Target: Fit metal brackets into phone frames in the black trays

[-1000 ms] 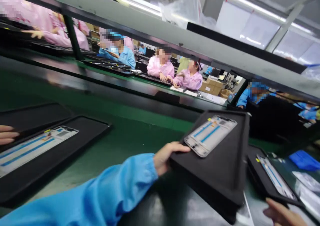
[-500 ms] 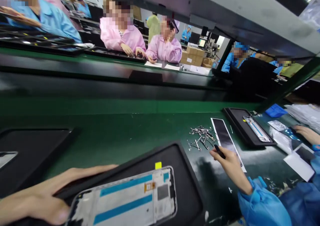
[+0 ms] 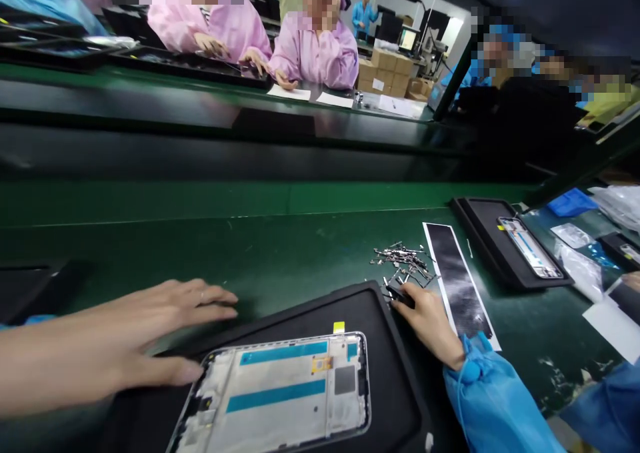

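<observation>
two hands: left grip (image 3: pixel 150 333) spread over black tray (image 3: pixel 295 313), right grip (image 3: pixel 425 323) pinching black tool (image 3: pixel 399 295)

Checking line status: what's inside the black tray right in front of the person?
A phone frame with blue strips and a small gold-coloured patch lies in the black tray. The tray floor beneath the frame is covered, so it cannot be seen.

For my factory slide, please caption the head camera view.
Left hand above a phone frame in a black tray; right hand holds a black tool beside loose metal parts.
</observation>
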A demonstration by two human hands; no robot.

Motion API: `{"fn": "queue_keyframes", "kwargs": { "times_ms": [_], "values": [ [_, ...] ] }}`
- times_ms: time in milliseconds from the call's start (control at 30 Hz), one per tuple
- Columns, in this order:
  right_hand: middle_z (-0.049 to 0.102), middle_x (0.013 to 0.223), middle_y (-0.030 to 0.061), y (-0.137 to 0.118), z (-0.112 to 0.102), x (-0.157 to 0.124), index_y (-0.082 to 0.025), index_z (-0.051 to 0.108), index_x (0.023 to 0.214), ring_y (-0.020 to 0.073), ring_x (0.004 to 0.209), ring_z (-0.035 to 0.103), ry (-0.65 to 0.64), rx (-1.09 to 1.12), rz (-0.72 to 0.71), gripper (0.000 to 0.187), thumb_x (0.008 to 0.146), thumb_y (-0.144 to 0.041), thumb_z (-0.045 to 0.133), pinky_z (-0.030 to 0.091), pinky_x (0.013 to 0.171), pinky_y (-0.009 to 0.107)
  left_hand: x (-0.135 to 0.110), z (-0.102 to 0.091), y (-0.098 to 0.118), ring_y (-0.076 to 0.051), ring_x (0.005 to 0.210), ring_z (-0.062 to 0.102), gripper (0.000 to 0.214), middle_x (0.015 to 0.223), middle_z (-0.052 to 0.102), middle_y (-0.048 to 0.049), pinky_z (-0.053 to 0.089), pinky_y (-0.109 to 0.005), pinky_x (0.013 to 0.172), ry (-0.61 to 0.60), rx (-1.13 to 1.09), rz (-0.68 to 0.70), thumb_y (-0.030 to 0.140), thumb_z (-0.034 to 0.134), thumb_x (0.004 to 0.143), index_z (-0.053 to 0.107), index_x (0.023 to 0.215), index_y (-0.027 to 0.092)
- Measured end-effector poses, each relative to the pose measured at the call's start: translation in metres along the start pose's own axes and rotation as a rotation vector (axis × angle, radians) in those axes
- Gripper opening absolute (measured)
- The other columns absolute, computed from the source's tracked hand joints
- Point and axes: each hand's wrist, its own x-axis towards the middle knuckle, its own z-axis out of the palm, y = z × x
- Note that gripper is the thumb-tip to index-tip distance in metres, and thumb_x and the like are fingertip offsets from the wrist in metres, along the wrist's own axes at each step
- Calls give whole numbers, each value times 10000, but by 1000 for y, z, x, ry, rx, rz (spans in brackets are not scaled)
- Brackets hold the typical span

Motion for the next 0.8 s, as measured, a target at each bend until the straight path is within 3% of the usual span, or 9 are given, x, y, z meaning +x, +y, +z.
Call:
{"fn": "queue_keyframes", "kwargs": {
  "times_ms": [33,167,267,367,467,567,800],
  "values": [
    [539,706,-21,0,1,2,-149,551,764,105,662,525,-11,20,2,257,848,-391,539,451,673,296,5,-11,10,-276,1175,474,423,1203,597,48,292,-368,1015,-46,16,22,542,619,708,645,1073,330],
    [498,625,-40,3,-5,2,-155,521,681,95,595,480,5,185,31,285,829,-397,544,410,611,265,38,-40,76,-238,1080,525,307,1150,614,14,337,-331,942,5,60,212,394,561,810,639,1082,272],
    [521,607,-29,5,-15,-3,-159,553,669,109,598,484,74,360,86,256,757,-397,587,375,580,252,68,-37,129,-240,1020,552,267,1062,646,-32,378,-337,882,-17,19,287,323,548,832,647,1057,220],
    [535,587,-19,3,-25,-13,-160,592,656,97,533,446,150,531,156,253,683,-406,640,330,504,235,92,-19,162,-270,1005,550,262,1049,644,-84,365,-386,888,-10,-202,326,260,573,819,653,1047,159],
    [534,572,-14,0,-30,-21,-156,602,637,56,428,343,206,688,218,273,654,-422,665,233,405,219,108,0,178,-258,964,567,275,1029,650,-95,387,-370,863,-42,-434,323,223,603,789,651,1043,131],
    [535,567,-4,-4,-31,-24,-154,606,618,44,409,327,227,810,247,272,626,-412,692,205,385,209,119,14,187,-207,872,605,257,936,681,-70,441,-279,768,-97,-577,311,215,615,776,664,1005,111],
    [547,553,11,-12,-28,-22,-151,625,613,37,403,332,165,954,269,244,613,-376,722,187,377,196,126,21,194,-130,758,596,121,772,686,-32,440,-167,676,-217,-861,310,108,623,743,708,821,72]
  ]
}}
